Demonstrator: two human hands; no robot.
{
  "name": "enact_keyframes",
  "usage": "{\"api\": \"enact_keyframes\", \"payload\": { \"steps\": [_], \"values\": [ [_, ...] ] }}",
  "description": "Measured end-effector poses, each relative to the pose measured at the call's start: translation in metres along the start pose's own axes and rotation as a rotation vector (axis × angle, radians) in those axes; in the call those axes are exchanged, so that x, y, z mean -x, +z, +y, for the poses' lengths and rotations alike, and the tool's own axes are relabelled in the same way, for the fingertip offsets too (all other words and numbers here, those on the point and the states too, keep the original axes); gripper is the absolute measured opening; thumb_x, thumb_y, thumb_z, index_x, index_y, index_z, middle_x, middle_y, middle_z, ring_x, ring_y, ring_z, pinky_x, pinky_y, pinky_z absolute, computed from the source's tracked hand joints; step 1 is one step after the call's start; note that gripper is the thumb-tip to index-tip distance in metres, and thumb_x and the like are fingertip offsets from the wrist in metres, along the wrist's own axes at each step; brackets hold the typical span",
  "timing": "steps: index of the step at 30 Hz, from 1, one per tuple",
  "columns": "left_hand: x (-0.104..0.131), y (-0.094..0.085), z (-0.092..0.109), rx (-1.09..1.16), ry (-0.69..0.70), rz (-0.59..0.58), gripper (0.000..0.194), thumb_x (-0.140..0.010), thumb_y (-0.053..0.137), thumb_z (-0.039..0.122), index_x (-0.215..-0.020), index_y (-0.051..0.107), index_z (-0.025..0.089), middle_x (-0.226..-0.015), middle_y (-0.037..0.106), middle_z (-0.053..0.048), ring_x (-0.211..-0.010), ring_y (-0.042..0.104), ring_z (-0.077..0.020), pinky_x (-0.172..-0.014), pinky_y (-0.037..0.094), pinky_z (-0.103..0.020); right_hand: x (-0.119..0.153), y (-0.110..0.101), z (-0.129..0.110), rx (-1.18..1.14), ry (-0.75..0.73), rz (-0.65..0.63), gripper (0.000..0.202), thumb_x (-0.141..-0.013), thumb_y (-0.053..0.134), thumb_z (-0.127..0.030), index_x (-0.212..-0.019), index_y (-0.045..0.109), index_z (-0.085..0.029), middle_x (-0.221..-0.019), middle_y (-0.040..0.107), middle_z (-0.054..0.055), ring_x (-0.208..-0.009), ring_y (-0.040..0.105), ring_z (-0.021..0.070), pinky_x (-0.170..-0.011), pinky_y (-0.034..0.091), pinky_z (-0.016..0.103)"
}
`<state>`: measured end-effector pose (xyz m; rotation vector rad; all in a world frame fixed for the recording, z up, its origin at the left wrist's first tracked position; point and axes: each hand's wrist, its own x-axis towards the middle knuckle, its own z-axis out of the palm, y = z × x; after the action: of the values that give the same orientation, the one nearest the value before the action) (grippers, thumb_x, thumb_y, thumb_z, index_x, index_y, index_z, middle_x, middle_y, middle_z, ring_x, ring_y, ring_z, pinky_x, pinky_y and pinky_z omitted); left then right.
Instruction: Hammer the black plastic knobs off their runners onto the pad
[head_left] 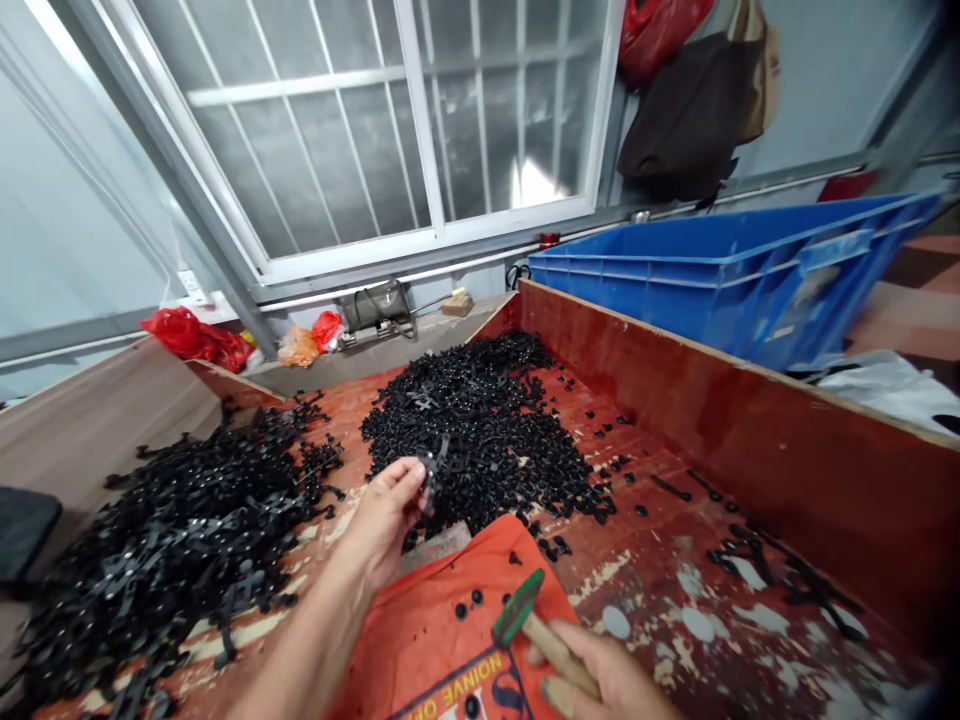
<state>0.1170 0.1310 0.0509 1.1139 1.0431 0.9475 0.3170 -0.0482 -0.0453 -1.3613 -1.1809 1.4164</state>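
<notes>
Pinched in the fingers of my left hand (pixel 394 510) is a small black plastic part (pixel 441 458), held over the near edge of the middle pile of small black pieces (pixel 480 430). My right hand (pixel 592 670) is wrapped round the wooden handle of a hammer (pixel 544 635) with a green head. The hammer hangs above an orange cloth (pixel 435 650) with printed letters, on which a few small black pieces lie. A second heap, of longer branching black parts (pixel 187 530), spreads to the left of my left arm.
Wooden boards wall the worn red table (pixel 645 560), including a red-brown one (pixel 675 370) at right. Beyond that stands a blue crate (pixel 637 270). Scattered black parts (pixel 750 550) lie on the right. Red bags (pixel 199 340) and a grey-green bundle (pixel 375 305) sit below the window.
</notes>
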Motion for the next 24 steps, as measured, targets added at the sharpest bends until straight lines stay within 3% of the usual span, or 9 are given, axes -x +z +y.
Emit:
{"api": "enact_keyframes", "payload": {
  "steps": [3, 7, 10, 13, 17, 21, 24],
  "values": [
    [0.047, 0.004, -0.011, -0.019, 0.016, -0.006, 0.028, -0.071, 0.08, 0.042, -0.083, 0.067, 0.019, -0.079, 0.061, 0.001, -0.071, 0.055, -0.0121, -0.07, 0.046, -0.024, -0.003, -0.002, -0.028, -0.048, -0.014, 0.086, 0.037, -0.084, 0.062, -0.052, -0.099, 0.065, -0.018, -0.059, 0.056, -0.004, -0.049, 0.048, 0.0116, -0.05, 0.038, 0.022],
    [0.095, 0.011, -0.031, -0.308, 0.231, -0.054, 0.01, -0.079, 0.073, 0.033, -0.083, 0.078, 0.025, -0.085, 0.062, -0.004, -0.086, 0.057, -0.0189, -0.08, 0.045, -0.028, -0.008, 0.003, -0.07, -0.195, -0.088, 0.058, 0.05, -0.089, 0.053, -0.063, -0.113, 0.057, -0.018, -0.066, 0.061, -0.003, -0.034, 0.029, 0.0052, -0.037, 0.022, 0.019],
    [0.115, 0.013, -0.042, -0.445, 0.314, -0.053, 0.014, -0.083, 0.067, 0.03, -0.087, 0.081, 0.031, -0.085, 0.06, -0.005, -0.087, 0.057, -0.0212, -0.078, 0.047, -0.029, -0.008, 0.015, -0.081, -0.234, -0.108, -0.027, 0.045, -0.09, 0.056, -0.058, -0.112, 0.054, -0.019, -0.065, 0.064, -0.002, -0.033, 0.028, 0.0043, -0.035, 0.019, 0.017],
    [0.123, 0.01, -0.05, -0.46, 0.336, -0.001, 0.015, -0.082, 0.066, 0.026, -0.085, 0.081, 0.031, -0.096, 0.061, -0.008, -0.096, 0.058, -0.0238, -0.084, 0.048, -0.031, -0.006, 0.026, -0.077, -0.208, -0.088, -0.04, 0.035, -0.087, 0.063, -0.052, -0.095, 0.057, -0.018, -0.065, 0.064, -0.002, -0.034, 0.029, 0.0037, -0.033, 0.018, 0.017],
    [0.13, 0.01, -0.053, -0.183, 0.169, 0.025, 0.006, -0.075, 0.074, 0.029, -0.077, 0.076, 0.023, -0.107, 0.06, -0.009, -0.104, 0.058, -0.0253, -0.086, 0.05, -0.03, -0.002, 0.031, -0.074, -0.119, -0.115, 0.072, 0.024, -0.08, 0.069, -0.04, -0.081, 0.058, -0.019, -0.064, 0.059, -0.004, -0.043, 0.04, 0.0065, -0.041, 0.034, 0.018],
    [0.137, 0.022, -0.048, 0.275, -0.017, 0.06, 0.043, -0.072, 0.079, 0.039, -0.112, 0.067, 0.029, -0.103, 0.062, -0.005, -0.096, 0.062, -0.0228, -0.085, 0.054, -0.034, 0.002, 0.035, -0.079, 0.002, -0.117, 0.121, 0.014, -0.073, 0.069, -0.027, -0.08, 0.06, -0.019, -0.068, 0.06, -0.002, -0.059, 0.055, 0.0129, -0.057, 0.047, 0.023],
    [0.137, 0.027, -0.046, 0.382, -0.138, 0.051, 0.056, -0.074, 0.079, 0.041, -0.124, 0.057, 0.033, -0.089, 0.062, -0.001, -0.082, 0.063, -0.0186, -0.075, 0.055, -0.032, 0.003, 0.04, -0.077, 0.059, -0.108, 0.114, 0.009, -0.073, 0.064, -0.022, -0.081, 0.058, -0.02, -0.071, 0.061, -0.002, -0.064, 0.057, 0.0143, -0.06, 0.049, 0.023]
  ]
}}
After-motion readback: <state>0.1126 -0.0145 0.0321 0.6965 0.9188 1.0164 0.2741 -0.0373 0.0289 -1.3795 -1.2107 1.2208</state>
